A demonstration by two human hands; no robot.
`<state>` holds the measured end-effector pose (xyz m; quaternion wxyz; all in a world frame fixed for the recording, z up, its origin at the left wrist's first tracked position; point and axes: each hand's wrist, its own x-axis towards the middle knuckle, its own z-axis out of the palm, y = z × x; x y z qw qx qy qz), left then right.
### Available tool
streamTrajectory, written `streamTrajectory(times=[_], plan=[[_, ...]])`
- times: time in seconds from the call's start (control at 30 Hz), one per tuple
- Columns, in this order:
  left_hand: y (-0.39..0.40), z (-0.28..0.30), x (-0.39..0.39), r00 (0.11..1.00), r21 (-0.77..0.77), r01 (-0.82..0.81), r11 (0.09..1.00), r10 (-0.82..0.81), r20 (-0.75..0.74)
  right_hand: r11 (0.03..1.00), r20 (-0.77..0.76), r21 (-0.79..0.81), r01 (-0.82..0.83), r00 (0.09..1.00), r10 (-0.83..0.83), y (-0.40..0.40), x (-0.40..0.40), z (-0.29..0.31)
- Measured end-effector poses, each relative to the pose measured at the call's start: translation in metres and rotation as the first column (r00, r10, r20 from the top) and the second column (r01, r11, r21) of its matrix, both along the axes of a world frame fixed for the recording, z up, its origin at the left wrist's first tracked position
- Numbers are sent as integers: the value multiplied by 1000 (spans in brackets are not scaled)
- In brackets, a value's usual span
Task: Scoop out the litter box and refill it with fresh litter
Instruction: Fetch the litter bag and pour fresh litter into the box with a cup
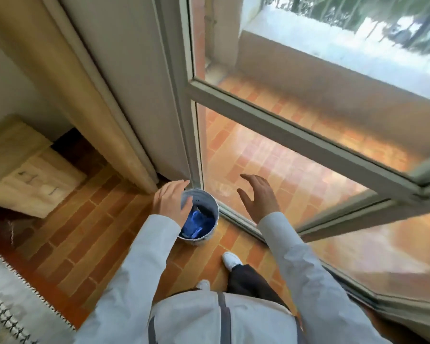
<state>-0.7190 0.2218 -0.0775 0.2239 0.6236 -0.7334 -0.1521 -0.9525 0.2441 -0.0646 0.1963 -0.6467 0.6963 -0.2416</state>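
A small white bucket (209, 214) stands on the tiled floor beside the door frame, with something blue (196, 223) inside it. My left hand (171, 202) hovers over the bucket's left rim with fingers spread; whether it touches the rim is unclear. My right hand (257, 197) is raised to the right of the bucket, fingers relaxed and holding nothing, in front of the door threshold. No litter box or scoop is in view.
A glass door (308, 135) stands ajar to the right, with a tiled balcony (283, 165) beyond it. A curtain (92, 100) hangs left of the frame. Cardboard boxes (35, 175) lie at left, and a rug edge (15, 306) at lower left. My feet (231, 260) are near the threshold.
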Motion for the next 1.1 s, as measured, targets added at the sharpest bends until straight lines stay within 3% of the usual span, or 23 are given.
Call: streamTrajectory(times=[0.13,0.27,0.43,0.57,0.77,1.1], plan=[[14,10,-17,968,-18,250,968,-250,14,971,0,-44,234,972,-234,73,-10,8],[38,17,-54,872,-46,489,871,-489,11,891,10,-79,447,894,-448,155,-26,13],[88,25,-120,689,-64,724,686,-724,38,720,38,-108,686,726,-686,261,-49,19],[146,28,-182,475,-90,879,469,-877,68,530,36,-141,836,539,-842,352,-60,23],[269,26,-276,171,-123,979,161,-982,82,234,16,-121,965,238,-971,505,-73,27],[487,32,-392,-171,-107,978,-179,-982,79,-179,-30,-121,976,-184,-983,730,-84,41]])
